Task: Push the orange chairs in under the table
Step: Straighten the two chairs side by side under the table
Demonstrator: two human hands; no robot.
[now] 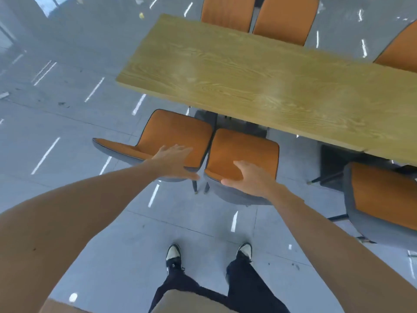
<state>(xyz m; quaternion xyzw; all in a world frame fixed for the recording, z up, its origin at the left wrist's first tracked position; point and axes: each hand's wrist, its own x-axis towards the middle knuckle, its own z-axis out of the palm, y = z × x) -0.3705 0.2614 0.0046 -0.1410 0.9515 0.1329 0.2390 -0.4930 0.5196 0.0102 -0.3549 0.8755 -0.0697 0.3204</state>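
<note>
A long wooden table runs across the view. Two orange chairs with grey backs stand side by side at its near edge, their seats mostly hidden under it. My left hand lies flat, fingers spread, on the top of the left chair's backrest. On the top of the right chair's backrest rests my right hand, fingers apart. A third orange chair stands at the right, further out from the table.
Three more orange chairs show beyond the table's far edge. The floor is shiny grey tile with light reflections. My two feet stand about a step behind the chairs.
</note>
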